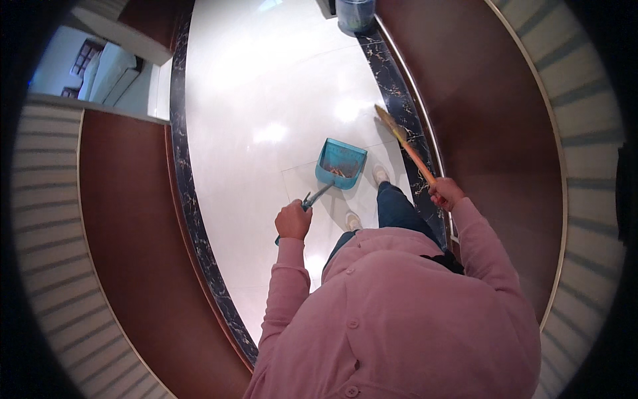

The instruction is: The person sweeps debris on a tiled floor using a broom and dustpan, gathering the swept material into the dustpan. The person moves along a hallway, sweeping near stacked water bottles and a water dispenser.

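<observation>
Dustpan point(347, 149), teal, in front of the person, mouth facing away, over pale glossy floor tiles point(246, 193); cannot tell whether it rests flat on them or sits slightly raised. Small brown debris point(337, 172) gathered toward the handle end of the pan. Left hand point(293, 221): fingers closed around the dustpan's long handle, whose end pokes out below the fist. Right hand point(448, 193): fingers curled tight around the orange stick of a broom point(413, 156), held to the right of the pan, well apart from it; brown head angled forward, near the dark marbled border point(392, 80). Shoes point(380, 174), light-coloured, just beside the pan. Bin point(356, 16), bluish, at far end, beside the right-hand brown wall panel point(495, 100).
</observation>
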`<action>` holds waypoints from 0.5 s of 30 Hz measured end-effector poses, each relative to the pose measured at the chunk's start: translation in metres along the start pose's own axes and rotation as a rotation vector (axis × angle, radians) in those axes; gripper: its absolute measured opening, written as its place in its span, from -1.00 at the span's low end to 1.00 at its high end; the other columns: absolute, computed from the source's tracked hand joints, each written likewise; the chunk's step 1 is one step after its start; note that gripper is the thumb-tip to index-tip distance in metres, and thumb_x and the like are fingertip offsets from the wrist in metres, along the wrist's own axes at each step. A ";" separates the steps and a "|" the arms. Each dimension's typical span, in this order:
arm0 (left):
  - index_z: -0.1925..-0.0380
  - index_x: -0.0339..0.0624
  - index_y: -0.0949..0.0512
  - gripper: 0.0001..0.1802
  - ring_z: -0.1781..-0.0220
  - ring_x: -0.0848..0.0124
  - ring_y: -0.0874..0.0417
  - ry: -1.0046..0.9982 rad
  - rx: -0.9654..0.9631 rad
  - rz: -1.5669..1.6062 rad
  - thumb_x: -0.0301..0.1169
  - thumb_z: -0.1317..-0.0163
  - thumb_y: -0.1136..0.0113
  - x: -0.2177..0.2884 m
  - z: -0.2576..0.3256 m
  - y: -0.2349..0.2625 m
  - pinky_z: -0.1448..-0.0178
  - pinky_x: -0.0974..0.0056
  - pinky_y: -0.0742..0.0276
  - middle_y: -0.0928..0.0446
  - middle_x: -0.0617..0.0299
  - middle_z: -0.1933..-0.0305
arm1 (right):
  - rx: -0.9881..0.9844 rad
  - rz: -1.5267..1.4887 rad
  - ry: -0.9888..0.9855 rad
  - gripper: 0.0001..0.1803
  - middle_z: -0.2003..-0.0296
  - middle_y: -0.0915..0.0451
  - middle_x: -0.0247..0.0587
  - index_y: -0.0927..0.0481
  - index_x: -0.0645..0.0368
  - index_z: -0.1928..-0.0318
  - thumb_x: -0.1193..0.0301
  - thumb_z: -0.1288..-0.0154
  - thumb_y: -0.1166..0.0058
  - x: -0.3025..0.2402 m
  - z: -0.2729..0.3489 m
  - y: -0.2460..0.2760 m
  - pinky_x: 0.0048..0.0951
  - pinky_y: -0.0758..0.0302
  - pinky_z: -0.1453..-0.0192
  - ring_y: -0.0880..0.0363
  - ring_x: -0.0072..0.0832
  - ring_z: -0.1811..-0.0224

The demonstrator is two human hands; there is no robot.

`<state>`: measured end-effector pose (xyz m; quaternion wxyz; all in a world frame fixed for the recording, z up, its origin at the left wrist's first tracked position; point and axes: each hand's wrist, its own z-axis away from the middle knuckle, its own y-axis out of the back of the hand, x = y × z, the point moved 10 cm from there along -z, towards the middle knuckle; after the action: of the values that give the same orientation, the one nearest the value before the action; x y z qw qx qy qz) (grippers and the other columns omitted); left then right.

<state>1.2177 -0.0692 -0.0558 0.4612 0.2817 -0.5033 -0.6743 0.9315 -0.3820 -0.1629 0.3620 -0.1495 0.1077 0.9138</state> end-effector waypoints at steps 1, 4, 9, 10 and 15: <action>0.54 -0.09 -0.54 -0.74 0.44 0.10 -0.62 0.006 0.013 -0.001 -0.14 0.05 -0.25 0.004 -0.006 0.001 0.37 0.07 -0.53 -0.57 0.05 0.51 | -0.009 0.019 0.020 -0.87 0.69 -0.30 -0.26 -0.37 0.22 0.39 0.60 0.03 0.03 -0.014 -0.011 0.003 -0.58 -0.28 0.77 -0.30 -0.55 0.78; 0.54 -0.09 -0.54 -0.74 0.44 0.10 -0.61 -0.026 0.026 0.004 -0.15 0.05 -0.25 0.025 -0.033 0.009 0.37 0.07 -0.53 -0.57 0.06 0.51 | -0.006 0.005 -0.001 -0.91 0.70 -0.31 -0.23 -0.38 0.26 0.45 0.60 0.04 0.02 -0.045 -0.046 0.011 -0.57 -0.31 0.75 -0.31 -0.52 0.78; 0.52 -0.09 -0.54 -0.75 0.44 0.08 -0.61 0.073 -0.058 -0.040 -0.16 0.04 -0.24 0.063 -0.071 0.009 0.37 0.07 -0.53 -0.57 0.05 0.51 | 0.030 0.164 -0.015 -0.87 0.64 -0.39 -0.14 -0.41 0.35 0.39 0.64 0.05 0.05 -0.105 -0.116 0.007 -0.47 -0.42 0.72 -0.39 -0.42 0.75; 0.52 -0.09 -0.54 -0.75 0.44 0.08 -0.61 0.085 -0.066 -0.046 -0.16 0.04 -0.24 0.070 -0.079 0.010 0.37 0.07 -0.53 -0.57 0.05 0.51 | 0.033 0.211 -0.015 -0.86 0.64 -0.40 -0.13 -0.42 0.36 0.38 0.64 0.04 0.06 -0.113 -0.127 0.002 -0.46 -0.43 0.71 -0.40 -0.41 0.75; 0.49 -0.06 -0.58 -0.76 0.42 0.09 -0.61 0.130 -0.072 -0.083 -0.15 0.04 -0.23 0.101 -0.116 0.010 0.34 0.06 -0.53 -0.58 0.05 0.50 | -0.114 0.483 -0.060 -0.80 0.60 -0.49 -0.01 -0.42 0.47 0.31 0.62 0.01 0.03 -0.117 -0.136 -0.018 -0.33 -0.40 0.77 -0.50 -0.31 0.71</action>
<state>1.2771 -0.2101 -0.0772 0.4743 0.3287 -0.4357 -0.6907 1.0520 -0.4844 -0.2505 0.1270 -0.1123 0.0778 0.9824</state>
